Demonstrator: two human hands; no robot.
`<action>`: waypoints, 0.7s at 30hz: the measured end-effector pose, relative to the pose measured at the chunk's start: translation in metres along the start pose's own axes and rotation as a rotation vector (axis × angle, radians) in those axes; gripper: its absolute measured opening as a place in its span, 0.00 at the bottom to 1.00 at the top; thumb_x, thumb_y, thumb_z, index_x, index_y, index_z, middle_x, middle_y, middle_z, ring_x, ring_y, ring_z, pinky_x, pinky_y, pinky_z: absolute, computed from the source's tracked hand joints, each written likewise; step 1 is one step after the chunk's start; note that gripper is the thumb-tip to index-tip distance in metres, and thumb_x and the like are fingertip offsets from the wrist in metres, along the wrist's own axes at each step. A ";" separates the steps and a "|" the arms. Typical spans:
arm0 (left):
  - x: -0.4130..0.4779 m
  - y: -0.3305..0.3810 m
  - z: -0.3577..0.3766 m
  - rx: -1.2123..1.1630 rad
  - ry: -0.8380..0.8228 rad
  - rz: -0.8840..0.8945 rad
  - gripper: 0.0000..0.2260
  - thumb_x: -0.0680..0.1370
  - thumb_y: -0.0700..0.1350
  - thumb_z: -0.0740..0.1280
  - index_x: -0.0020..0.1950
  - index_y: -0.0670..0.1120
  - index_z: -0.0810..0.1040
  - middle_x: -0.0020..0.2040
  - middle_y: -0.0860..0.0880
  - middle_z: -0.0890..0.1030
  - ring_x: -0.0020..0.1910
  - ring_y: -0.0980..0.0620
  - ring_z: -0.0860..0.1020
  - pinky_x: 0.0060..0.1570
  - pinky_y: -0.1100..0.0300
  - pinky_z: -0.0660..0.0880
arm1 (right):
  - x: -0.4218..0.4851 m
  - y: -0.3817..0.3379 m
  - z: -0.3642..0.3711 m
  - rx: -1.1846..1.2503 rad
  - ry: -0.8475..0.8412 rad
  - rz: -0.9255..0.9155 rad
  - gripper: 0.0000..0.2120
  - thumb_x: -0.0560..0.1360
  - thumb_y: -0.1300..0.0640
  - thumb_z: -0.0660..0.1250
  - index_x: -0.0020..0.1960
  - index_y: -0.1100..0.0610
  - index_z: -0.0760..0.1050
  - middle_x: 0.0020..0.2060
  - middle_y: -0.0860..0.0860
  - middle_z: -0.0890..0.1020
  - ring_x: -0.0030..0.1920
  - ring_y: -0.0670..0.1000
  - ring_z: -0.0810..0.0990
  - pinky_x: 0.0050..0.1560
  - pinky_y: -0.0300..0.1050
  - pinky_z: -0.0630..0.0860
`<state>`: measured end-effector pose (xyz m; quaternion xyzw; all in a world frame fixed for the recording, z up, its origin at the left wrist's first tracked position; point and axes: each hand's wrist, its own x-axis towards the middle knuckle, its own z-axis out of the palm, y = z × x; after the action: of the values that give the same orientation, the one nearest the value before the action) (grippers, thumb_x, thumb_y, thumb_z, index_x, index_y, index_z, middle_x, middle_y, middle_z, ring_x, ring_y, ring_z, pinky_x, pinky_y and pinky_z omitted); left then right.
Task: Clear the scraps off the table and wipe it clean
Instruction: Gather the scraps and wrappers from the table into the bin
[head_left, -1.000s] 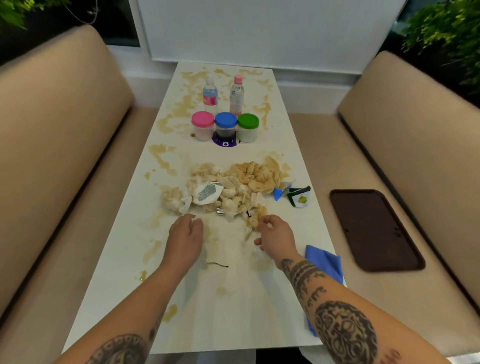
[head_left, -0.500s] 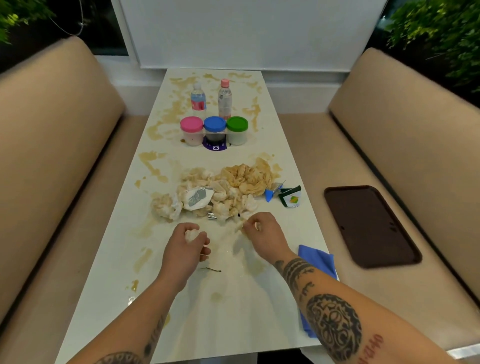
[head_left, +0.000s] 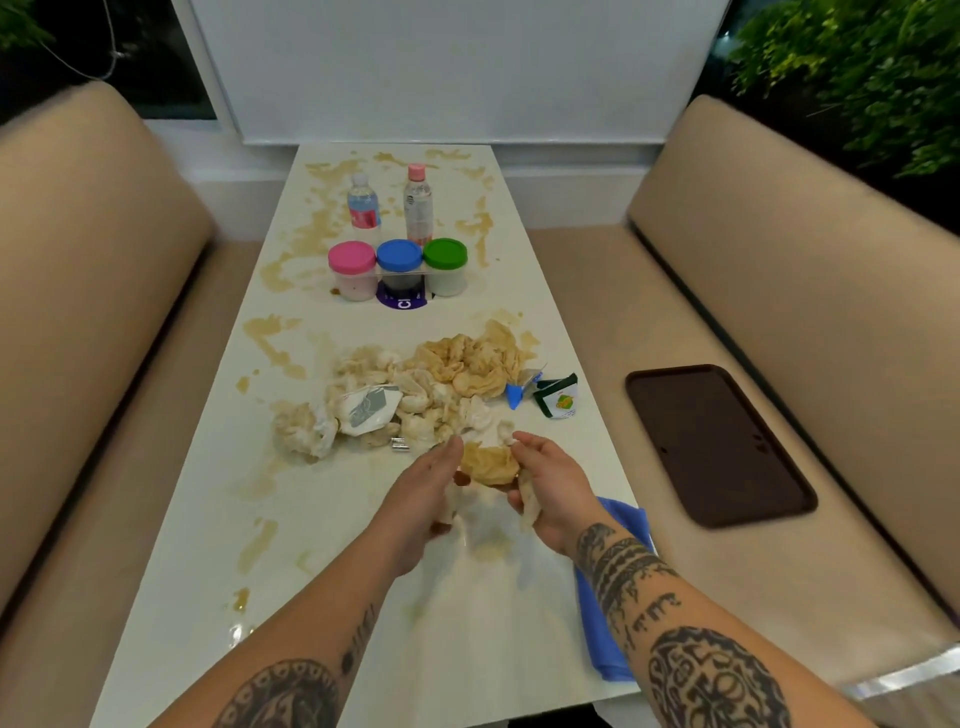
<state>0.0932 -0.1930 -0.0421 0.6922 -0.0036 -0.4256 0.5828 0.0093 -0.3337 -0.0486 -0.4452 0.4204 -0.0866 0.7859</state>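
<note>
The scraps (head_left: 415, 395) lay in a heap across the middle of the white worktop (head_left: 498, 649): crumpled paper napkins, some still pale, many soaked tan or yellow-brown. A torn white wrapper (head_left: 366, 410) with a grey patch sat on the heap's left part, and a darker, more stained clump (head_left: 470, 361) made up its far right part. Just right of the heap were a small blue scrap (head_left: 514, 395) and a green-and-white sachet (head_left: 558, 397), near the worktop's right edge.

Both hands were raised close together on the near side of the heap, with a brownish wad (head_left: 488, 462) between them. The left hand (head_left: 423, 499) had its fingers fairly straight against the wad's left side, with pale paper showing under its palm; whether it truly gripped anything was hard to tell. The right hand (head_left: 553, 486) curled round the wad's right side, and a pale strip of napkin hung from its grasp.

Brown stains (head_left: 317, 218) streaked the worktop, heaviest at the far end and along the left side, with smaller drips nearer the person. Beyond the heap stood three tubs in a row with pink (head_left: 351, 257), blue (head_left: 399, 254) and green (head_left: 445, 253) lids, and behind them two clear bottles (head_left: 389, 205).

A blue cloth (head_left: 605, 603) lay at the worktop's right edge, partly under the right forearm. A dark tray (head_left: 719, 444) rested on the right-hand bench seat (head_left: 779, 571).
</note>
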 end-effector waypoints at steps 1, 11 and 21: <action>0.001 0.002 0.004 -0.049 -0.045 -0.016 0.20 0.77 0.68 0.64 0.63 0.59 0.78 0.54 0.54 0.83 0.44 0.52 0.79 0.42 0.57 0.72 | -0.002 0.003 0.002 -0.052 -0.019 -0.006 0.09 0.81 0.56 0.67 0.60 0.55 0.77 0.48 0.55 0.85 0.41 0.52 0.83 0.29 0.40 0.74; 0.029 -0.011 -0.005 -0.183 0.060 -0.047 0.08 0.83 0.47 0.66 0.60 0.46 0.79 0.54 0.43 0.85 0.50 0.45 0.83 0.55 0.47 0.81 | 0.011 0.023 0.019 -0.592 -0.089 -0.266 0.05 0.77 0.55 0.72 0.51 0.48 0.85 0.42 0.45 0.82 0.39 0.40 0.79 0.40 0.33 0.74; 0.048 -0.008 -0.044 -0.273 0.231 0.046 0.07 0.79 0.34 0.69 0.56 0.41 0.78 0.47 0.42 0.83 0.39 0.47 0.82 0.41 0.55 0.80 | 0.087 -0.020 0.039 -1.033 0.081 -0.365 0.22 0.79 0.53 0.67 0.72 0.55 0.73 0.66 0.54 0.78 0.60 0.53 0.79 0.52 0.38 0.68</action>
<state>0.1464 -0.1790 -0.0789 0.6508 0.1052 -0.3261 0.6775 0.0979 -0.3650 -0.0740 -0.8350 0.3543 -0.0210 0.4205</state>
